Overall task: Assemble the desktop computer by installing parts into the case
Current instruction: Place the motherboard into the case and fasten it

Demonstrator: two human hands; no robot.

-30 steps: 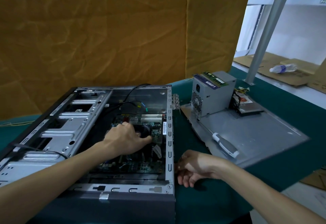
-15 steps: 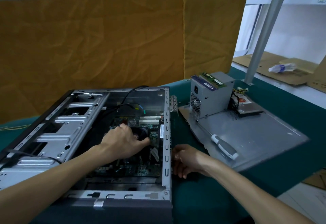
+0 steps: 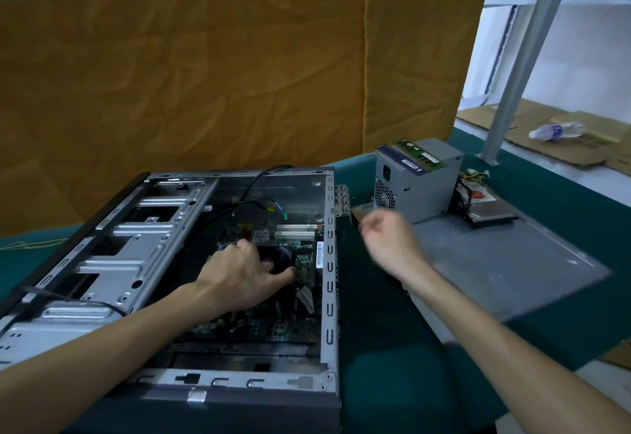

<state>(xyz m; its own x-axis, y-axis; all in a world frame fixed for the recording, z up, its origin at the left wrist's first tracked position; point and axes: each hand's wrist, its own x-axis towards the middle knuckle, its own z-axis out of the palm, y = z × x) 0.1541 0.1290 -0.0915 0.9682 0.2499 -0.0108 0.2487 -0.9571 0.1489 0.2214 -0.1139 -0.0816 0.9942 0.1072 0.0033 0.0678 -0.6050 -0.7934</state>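
The open computer case (image 3: 330, 297) lies on its side on the green table. A green motherboard (image 3: 273, 327) sits on its floor. My left hand (image 3: 244, 275) reaches inside, fingers and thumb curled around the black CPU cooler fan (image 3: 285, 256). My right hand (image 3: 389, 237) hovers, blurred, over the table just right of the case. Its fingers are loosely curled and I see nothing in it. A grey power supply (image 3: 418, 191) stands on the loose side panel (image 3: 519, 263), with RAM sticks (image 3: 420, 157) on top and a hard drive (image 3: 491, 213) beside it.
An expansion card bracket (image 3: 341, 199) lies by the case's far right corner. My right forearm covers the spot on the panel where the screwdriver lay. A metal post (image 3: 522, 68) rises at the back right. A water bottle (image 3: 553, 131) lies on cardboard beyond it.
My right hand has lifted off the table by the case's right wall and moved up and away toward the panel. My left hand stays on the cooler fan.
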